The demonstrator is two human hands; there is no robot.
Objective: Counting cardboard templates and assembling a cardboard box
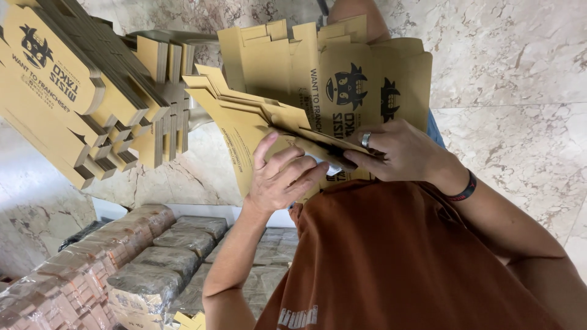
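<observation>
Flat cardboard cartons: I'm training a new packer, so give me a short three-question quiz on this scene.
1. True or false: the left hand and the right hand both hold the folded brown carton.
2. Where is the ring worn? A) on the right hand B) on the left hand C) on neither hand
3. Short answer: what colour is the person's shirt?

Key: 1 true; 2 A; 3 rust orange.
</observation>
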